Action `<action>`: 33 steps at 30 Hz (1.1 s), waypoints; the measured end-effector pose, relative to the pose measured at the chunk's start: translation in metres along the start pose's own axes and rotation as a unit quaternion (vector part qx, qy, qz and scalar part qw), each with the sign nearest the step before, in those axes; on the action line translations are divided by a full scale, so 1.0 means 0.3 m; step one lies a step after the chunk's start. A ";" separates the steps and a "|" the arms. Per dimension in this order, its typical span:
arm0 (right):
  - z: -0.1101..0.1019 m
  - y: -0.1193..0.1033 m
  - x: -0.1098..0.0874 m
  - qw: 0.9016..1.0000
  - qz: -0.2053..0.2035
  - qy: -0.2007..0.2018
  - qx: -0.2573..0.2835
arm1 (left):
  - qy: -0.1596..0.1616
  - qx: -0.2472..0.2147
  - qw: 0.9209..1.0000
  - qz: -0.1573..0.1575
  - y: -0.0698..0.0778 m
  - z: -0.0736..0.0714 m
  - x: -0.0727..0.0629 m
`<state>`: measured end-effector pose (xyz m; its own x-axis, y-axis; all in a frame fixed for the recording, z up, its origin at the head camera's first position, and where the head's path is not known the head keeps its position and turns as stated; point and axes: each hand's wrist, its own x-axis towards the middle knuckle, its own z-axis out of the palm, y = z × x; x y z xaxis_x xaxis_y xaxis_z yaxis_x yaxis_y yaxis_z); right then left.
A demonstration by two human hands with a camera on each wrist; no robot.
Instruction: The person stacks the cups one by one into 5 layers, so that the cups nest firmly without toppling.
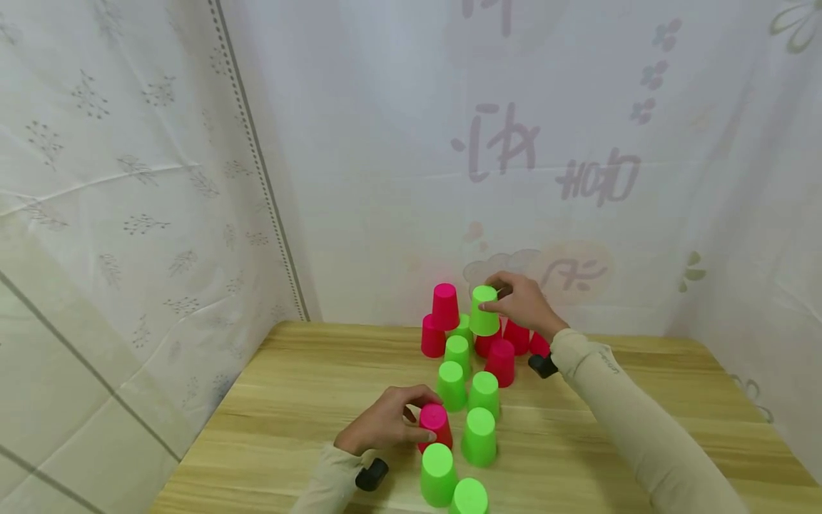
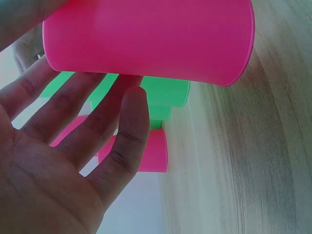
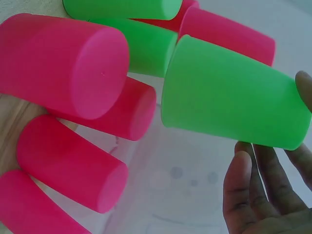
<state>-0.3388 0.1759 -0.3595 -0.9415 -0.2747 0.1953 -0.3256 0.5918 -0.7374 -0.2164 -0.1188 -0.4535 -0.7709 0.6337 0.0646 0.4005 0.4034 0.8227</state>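
L hand grips tapered pink plastic cup nr side of wood-grain table; R hand holds tapered green plastic cup by far pink plastic cups, contact unclear. Poss. topple if green cup bumps raised pink cup, left.

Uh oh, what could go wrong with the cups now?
The right hand holds a green cup close beside the raised pink cup; a bump might knock that one down. The left hand grips a pink cup near standing green cups, so a careless nudge could tip one.
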 end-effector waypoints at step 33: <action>0.084 0.063 0.073 0.998 0.022 0.028 0.060 | 0.009 0.020 1.000 0.002 0.011 -0.029 -0.032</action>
<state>-0.3635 0.1620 -0.3853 -0.9591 -0.2058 0.1943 -0.2744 0.5072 -0.8170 -0.2120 -0.1292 -0.4466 -0.7778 0.6237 0.0770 0.4218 0.4273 0.7996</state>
